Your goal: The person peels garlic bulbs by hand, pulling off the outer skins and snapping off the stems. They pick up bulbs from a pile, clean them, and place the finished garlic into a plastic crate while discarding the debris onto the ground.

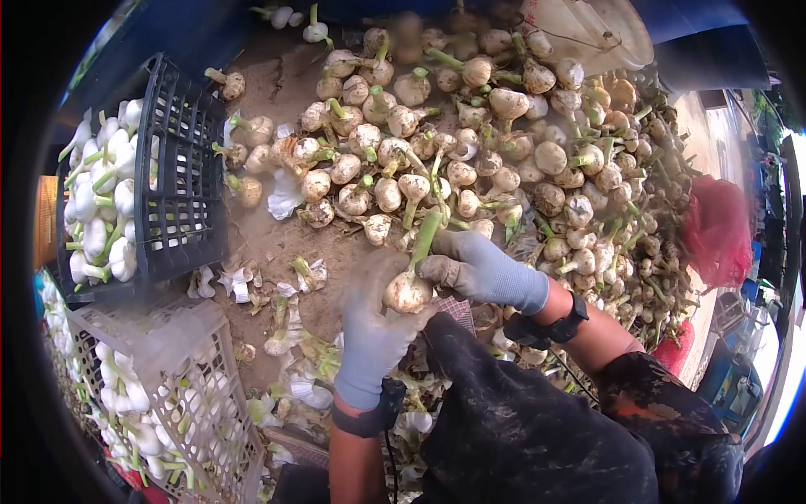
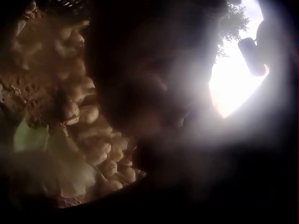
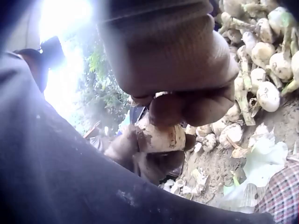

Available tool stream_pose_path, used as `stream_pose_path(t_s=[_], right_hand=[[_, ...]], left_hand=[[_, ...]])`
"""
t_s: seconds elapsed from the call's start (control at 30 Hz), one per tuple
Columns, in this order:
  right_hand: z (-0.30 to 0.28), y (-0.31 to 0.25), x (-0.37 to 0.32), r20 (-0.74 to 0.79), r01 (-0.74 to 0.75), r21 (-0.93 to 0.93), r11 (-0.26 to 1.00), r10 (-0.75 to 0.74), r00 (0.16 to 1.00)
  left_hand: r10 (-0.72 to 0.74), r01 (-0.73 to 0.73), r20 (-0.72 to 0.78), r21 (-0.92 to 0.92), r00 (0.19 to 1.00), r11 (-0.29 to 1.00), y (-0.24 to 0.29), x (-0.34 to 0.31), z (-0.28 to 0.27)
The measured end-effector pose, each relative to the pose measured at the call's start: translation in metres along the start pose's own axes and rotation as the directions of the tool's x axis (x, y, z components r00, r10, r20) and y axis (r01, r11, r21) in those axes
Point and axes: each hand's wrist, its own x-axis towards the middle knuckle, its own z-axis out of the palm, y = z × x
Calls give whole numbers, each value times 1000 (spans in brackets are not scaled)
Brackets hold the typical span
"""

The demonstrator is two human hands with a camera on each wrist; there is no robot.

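Seen from the head view, the garlic bulb point(image 1: 408, 294) sits on the near side of the heap point(image 1: 508, 105) — the left hand point(image 1: 369, 332) cups it, the right hand point(image 1: 489, 270) pinches around its neck. Its stem point(image 1: 426, 235) points toward the heap; neither grip is nearer, as both touch.

The left wrist view is too murky to tell the grip.

In the right wrist view, fingers press around the bulb.

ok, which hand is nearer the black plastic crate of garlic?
Left. The left hand grips the garlic bulb on the side facing the black plastic crate; the right hand is beyond it, at the stem's base, farther right.
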Motion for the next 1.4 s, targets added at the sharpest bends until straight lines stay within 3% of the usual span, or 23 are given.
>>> stream_pose_path(t_s=[0.03, 0.17, 0.27, 0.33, 0.43, 0.47, 0.53, 0.57, 0.63, 0.67, 0.77, 0.87, 0.97, 1.03, 1.07, 1.1, 1.13, 1.17, 1.2, 1.23, 1.27, 1.33, 1.4], right_hand=[[6, 6, 4, -59, 172, -159, 972, -184, 981], [22, 4, 4, -104, 128, -107, 986, -139, 985], [28, -12, -2, -22, -95, 69, 993, 97, 995], [30, -7, -1, -81, 34, -108, 994, -43, 996], [35, 0, 1, -86, 232, -572, 787, -339, 937], [38, 2, 2, -15, 273, -797, 539, -469, 883], [36, 22, 14, -76, 299, -770, 564, -546, 834], [37, 22, 15, -147, 317, -431, 845, -412, 899], [32, 16, 14, -48, 109, 304, 946, -99, 994], [30, 15, 16, -43, 106, 308, 946, -98, 994], [32, 15, 21, -159, 158, -69, 985, -167, 973], [35, 17, 16, -90, 51, -17, 999, -52, 995], [36, 2, 1, 34, -76, 75, 994, 74, 997], [41, 6, -5, 156, -237, 213, 948, 207, 966], [40, 21, -2, 148, -241, 215, 946, 213, 966], [40, 37, 5, 1, 28, 150, 988, -29, 1000], [40, 46, 13, -119, 293, 50, 955, -286, 951], [31, 25, 9, -28, -71, 231, 970, 80, 996], [32, 24, 7, -23, -75, 237, 969, 83, 996], [34, 24, 6, 113, -172, 207, 963, 151, 982], [33, 21, 7, 241, -254, 159, 954, 212, 947], [28, 10, 8, 241, -278, 71, 958, 254, 937], [23, 21, 13, -79, 258, -456, 852, -327, 942]], left_hand=[[-2, 2, 1, 1, 1000, 1000, 0, -3, -1], [-336, 267, 2, -614, 942, 743, -7, -9, -11], [-385, 240, -33, -732, 922, 637, -8, -13, -14], [-262, 153, -78, -641, 962, 752, -25, -16, -12], [-571, 242, -56, -868, 819, 433, -30, -13, -6], [-577, 242, -63, -867, 814, 436, -35, -13, -3], [-410, 93, 75, -995, 909, 24, -40, -16, -4], [-452, 125, 48, -982, 891, 143, -30, -17, -5], [-408, 274, 15, -763, 913, 585, -34, -22, -6], [-363, 297, -6, -563, 932, 771, -22, -16, -6], [-416, 327, -39, -554, 909, 765, -2, -13, -13], [-414, 259, -215, -510, 885, 820, -28, -13, 2], [-431, 326, -534, -284, 727, 902, -36, -5, 9], [-520, 335, -506, -414, 688, 846, -44, -8, -3], [-602, 335, -456, -539, 655, 773, -46, -9, -4], [-602, 335, -453, -541, 657, 772, -40, -7, 0], [-372, 202, -508, -358, 777, 912, -28, -4, 5], [-120, 43, -505, -161, 855, 986, -16, -3, 10], [130, -131, -445, 28, 886, 991, -11, -4, 13], [125, -81, -433, 120, 893, 989, -18, -9, 9], [130, -83, -435, 125, 891, 989, -22, -14, 1], [-329, 160, -351, -431, 877, 888, -27, -23, -7], [-352, 192, -318, -439, 880, 878, -10, -28, -18]])
